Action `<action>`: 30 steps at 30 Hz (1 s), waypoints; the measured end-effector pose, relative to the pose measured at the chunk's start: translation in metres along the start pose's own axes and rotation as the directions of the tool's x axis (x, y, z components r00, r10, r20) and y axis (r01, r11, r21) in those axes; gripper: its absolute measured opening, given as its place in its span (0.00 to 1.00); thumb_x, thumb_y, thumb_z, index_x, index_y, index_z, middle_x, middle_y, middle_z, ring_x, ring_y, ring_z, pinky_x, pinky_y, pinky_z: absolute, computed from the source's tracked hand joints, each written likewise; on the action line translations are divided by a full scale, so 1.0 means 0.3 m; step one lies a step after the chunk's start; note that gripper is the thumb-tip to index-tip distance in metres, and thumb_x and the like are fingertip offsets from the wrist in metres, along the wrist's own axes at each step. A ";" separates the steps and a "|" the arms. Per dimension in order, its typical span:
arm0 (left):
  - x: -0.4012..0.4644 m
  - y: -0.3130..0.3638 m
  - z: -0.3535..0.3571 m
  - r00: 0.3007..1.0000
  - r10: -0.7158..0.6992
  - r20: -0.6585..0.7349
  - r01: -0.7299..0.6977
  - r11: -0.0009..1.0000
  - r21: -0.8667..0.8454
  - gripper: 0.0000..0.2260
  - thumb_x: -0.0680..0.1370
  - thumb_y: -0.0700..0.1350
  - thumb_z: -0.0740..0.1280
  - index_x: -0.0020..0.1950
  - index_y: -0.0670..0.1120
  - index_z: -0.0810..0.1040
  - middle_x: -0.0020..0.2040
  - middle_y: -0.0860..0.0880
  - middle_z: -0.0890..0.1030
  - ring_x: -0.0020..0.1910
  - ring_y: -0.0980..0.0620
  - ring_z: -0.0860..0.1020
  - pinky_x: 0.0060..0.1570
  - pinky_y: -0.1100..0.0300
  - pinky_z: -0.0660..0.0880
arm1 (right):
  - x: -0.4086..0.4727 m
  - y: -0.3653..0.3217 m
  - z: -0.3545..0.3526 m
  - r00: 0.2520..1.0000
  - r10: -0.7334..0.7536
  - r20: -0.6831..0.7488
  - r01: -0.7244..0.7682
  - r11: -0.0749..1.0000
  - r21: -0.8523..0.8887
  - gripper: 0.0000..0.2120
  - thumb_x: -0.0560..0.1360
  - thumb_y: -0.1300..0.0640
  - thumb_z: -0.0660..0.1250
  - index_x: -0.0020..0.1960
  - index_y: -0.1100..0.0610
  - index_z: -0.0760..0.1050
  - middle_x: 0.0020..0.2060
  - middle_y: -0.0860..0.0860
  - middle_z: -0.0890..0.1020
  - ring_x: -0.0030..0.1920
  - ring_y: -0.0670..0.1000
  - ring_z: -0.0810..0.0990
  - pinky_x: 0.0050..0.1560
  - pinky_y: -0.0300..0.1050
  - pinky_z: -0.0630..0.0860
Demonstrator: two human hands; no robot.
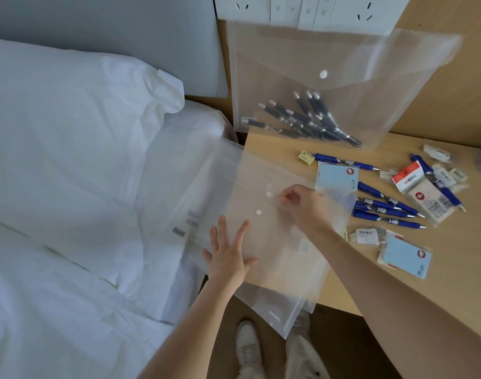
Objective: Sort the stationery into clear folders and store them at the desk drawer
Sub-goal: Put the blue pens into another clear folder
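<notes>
White shoes are standing on the floor below the desk edge. Left hand is lying flat with fingers spread, pressing on the near clear folder, which is overhanging the wooden desk beside the bed. Right hand is pinching that folder's flap near its snap. Behind, a second clear folder is leaning upright, holding dark pens. To the right, blue pens, sticky-note packs and small packets are lying loose on the desk.
</notes>
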State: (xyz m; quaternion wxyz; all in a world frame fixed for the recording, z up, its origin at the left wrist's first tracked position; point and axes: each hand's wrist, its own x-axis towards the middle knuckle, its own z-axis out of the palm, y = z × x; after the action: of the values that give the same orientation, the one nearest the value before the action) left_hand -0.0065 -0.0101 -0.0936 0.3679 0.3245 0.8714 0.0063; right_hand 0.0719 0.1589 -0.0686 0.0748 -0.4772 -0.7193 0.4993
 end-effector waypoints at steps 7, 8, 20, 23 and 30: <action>-0.011 0.012 0.009 1.000 0.002 -0.006 -0.001 0.992 0.125 0.37 0.78 0.58 0.61 0.73 0.64 0.33 0.74 0.45 0.29 0.74 0.41 0.34 0.70 0.37 0.47 | -0.040 0.069 0.042 0.993 -0.112 0.037 0.118 0.942 -0.313 0.04 0.75 0.62 0.62 0.49 0.59 0.73 0.54 0.50 0.74 0.58 0.53 0.70 0.54 0.37 0.56; -0.015 0.012 0.009 1.000 0.006 -0.008 -0.005 0.990 0.142 0.37 0.78 0.59 0.60 0.73 0.63 0.33 0.74 0.45 0.30 0.74 0.41 0.34 0.70 0.37 0.47 | -0.045 0.065 0.039 0.994 -0.105 0.015 0.105 0.956 -0.273 0.03 0.77 0.61 0.61 0.50 0.59 0.72 0.51 0.51 0.74 0.55 0.55 0.72 0.52 0.39 0.60; -0.031 0.149 -0.190 0.940 0.301 -0.159 -0.296 0.954 0.055 0.29 0.80 0.53 0.60 0.76 0.58 0.48 0.77 0.51 0.38 0.76 0.46 0.38 0.72 0.42 0.42 | -0.010 -0.004 -0.211 0.973 0.211 0.095 -0.230 0.929 0.289 0.04 0.80 0.61 0.59 0.52 0.57 0.73 0.41 0.59 0.84 0.38 0.58 0.84 0.39 0.53 0.80; -0.031 0.215 -0.212 0.872 0.480 -0.100 -0.453 0.867 0.208 0.27 0.81 0.53 0.56 0.76 0.57 0.45 0.77 0.53 0.39 0.76 0.48 0.37 0.72 0.44 0.39 | -0.053 0.014 -0.244 0.966 0.234 0.108 -0.257 0.895 0.364 0.05 0.80 0.63 0.60 0.53 0.59 0.74 0.42 0.59 0.84 0.37 0.57 0.85 0.36 0.50 0.82; 0.004 0.229 -0.160 0.799 0.595 0.087 -0.556 0.676 0.484 0.24 0.83 0.54 0.48 0.77 0.55 0.45 0.78 0.53 0.44 0.76 0.49 0.41 0.74 0.47 0.41 | -0.143 0.091 -0.281 0.950 0.285 0.129 -0.310 0.796 0.519 0.06 0.80 0.63 0.59 0.53 0.58 0.74 0.41 0.57 0.85 0.39 0.59 0.85 0.38 0.52 0.82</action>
State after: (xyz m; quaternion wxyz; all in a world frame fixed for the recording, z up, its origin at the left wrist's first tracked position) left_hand 0.0005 0.0558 -0.0422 0.2191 0.6631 0.7106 -0.0851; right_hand 0.1609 0.1820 -0.0331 0.1092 -0.5334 -0.4696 0.6951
